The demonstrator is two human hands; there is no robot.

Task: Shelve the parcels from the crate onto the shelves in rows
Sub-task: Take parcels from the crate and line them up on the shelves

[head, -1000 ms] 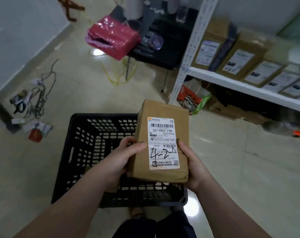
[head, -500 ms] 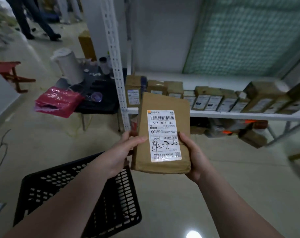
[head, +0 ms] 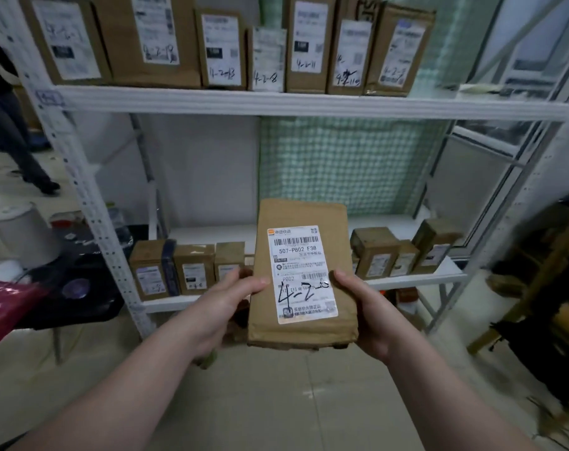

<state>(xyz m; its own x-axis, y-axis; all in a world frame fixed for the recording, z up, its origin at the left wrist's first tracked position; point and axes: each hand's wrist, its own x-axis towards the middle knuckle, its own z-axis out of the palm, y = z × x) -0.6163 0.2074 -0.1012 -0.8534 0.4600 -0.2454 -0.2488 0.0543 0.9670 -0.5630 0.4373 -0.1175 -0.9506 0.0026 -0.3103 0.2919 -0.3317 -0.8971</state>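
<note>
- Left hand [head: 226, 307], lower centre-left: gripping the left edge of the parcel [head: 302, 330]. Thumb laid across the front face, remaining fingers curled behind it and hidden.
- Right hand [head: 369, 309], lower centre-right: gripping the right edge in the same way. Thumb pressed at the margin of the label [head: 298, 255], other fingers out of sight behind.
- The parcel, centre of frame: flat brown cardboard pack, held in the air between both hands in front of the shelving, touching no shelf. Long axis running bottom to top of frame, near upright, top end apparently tipped slightly away toward the shelves. Broad labelled face turned to the camera, print reading upright, hand-marked "4-2-" with the last figure unclear.
- Step in hand, by judgement: carrying and reading the mark, with placement not yet begun.
- Lower shelf [head: 416, 281], behind the parcel: small boxes [head: 192, 270] standing in a row to left and right, the middle hidden.
- Upper shelf [head: 309, 104], top of frame: upright row [head: 211, 43], labels forward, several marked "4-2-" plus a number.
- Next move, by judgement: a lift to the upper shelf, keeping the long axis vertical and the label outward, probably to the right end of that row.
</note>
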